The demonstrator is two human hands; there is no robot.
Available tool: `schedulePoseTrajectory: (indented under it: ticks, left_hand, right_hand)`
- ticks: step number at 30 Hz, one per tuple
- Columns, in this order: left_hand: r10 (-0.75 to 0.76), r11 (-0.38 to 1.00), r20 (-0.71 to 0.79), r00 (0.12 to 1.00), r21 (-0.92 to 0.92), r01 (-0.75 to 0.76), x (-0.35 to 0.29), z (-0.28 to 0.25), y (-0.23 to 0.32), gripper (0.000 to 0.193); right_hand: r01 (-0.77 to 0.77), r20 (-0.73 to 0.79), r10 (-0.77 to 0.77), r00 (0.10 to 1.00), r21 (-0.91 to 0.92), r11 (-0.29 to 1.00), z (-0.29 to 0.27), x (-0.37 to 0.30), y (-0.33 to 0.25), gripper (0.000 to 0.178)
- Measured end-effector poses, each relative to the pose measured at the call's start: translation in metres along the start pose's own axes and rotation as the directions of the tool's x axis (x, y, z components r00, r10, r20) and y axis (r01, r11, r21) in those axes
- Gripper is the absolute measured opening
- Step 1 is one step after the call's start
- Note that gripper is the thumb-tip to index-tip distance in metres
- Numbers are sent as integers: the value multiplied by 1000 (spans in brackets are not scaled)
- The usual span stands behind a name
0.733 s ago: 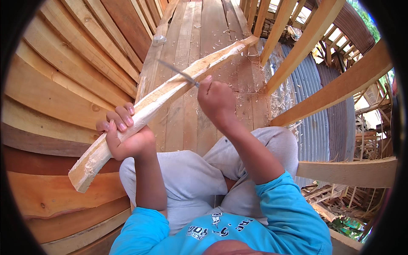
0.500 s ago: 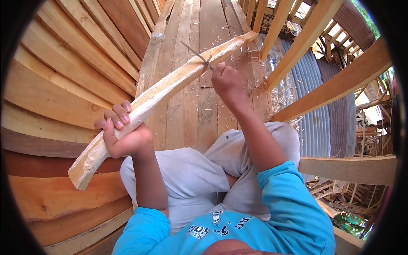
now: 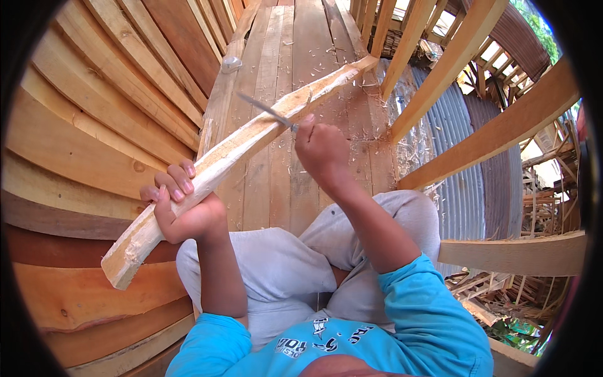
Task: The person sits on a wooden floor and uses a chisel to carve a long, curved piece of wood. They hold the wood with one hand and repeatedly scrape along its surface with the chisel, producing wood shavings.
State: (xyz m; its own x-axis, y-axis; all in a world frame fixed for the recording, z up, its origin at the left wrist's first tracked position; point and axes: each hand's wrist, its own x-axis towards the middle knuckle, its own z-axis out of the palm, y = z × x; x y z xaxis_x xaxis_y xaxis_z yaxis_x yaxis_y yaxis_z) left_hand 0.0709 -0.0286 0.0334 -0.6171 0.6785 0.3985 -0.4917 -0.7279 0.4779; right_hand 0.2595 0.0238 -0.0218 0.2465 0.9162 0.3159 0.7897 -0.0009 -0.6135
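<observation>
A long, pale, partly shaved piece of wood (image 3: 229, 151) slants from the lower left to the upper right, its far end near the railing posts. My left hand (image 3: 188, 204) wraps round its near part, with the fingers over the top and the palm beneath. In my right hand (image 3: 321, 151) is a knife (image 3: 267, 108), its thin grey blade lying across the wood's upper face and pointing up and left. The fist covers the handle. A curled shaving (image 3: 309, 94) stands up from the wood just beyond the blade.
Wood shavings lie scattered over the plank floor (image 3: 282, 182). A board wall (image 3: 81, 138) rises close on the left; wooden railing bars (image 3: 477, 160) stand on the right, with corrugated metal sheets (image 3: 452, 119) beyond. A small clear object (image 3: 231, 63) sits by the wall.
My right hand and the knife have moved down and left along the wood toward my left hand. The left hand keeps its hold on the wood.
</observation>
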Motion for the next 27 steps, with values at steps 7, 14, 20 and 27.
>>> schedulePoseTrajectory:
  ticks: [7,14,20,27]
  left_hand:
    - [-44,999,20,999,-4,44,1,9,-8,17]
    - [-12,1000,2,1000,12,12,2,-2,0,16]
    - [-6,999,111,994,-50,12,-1,11,-9,13]
    - [75,966,209,975,-256,-20,-24,42,-19,19]
  right_hand:
    - [-73,-187,68,980,-19,997,12,50,68,57]
    - [51,107,-44,993,-63,997,-23,-7,-23,58]
    - [-108,-210,78,975,-136,985,17,-3,76,59]
    - [-617,-122,613,781,1,787,-14,61,193,63]
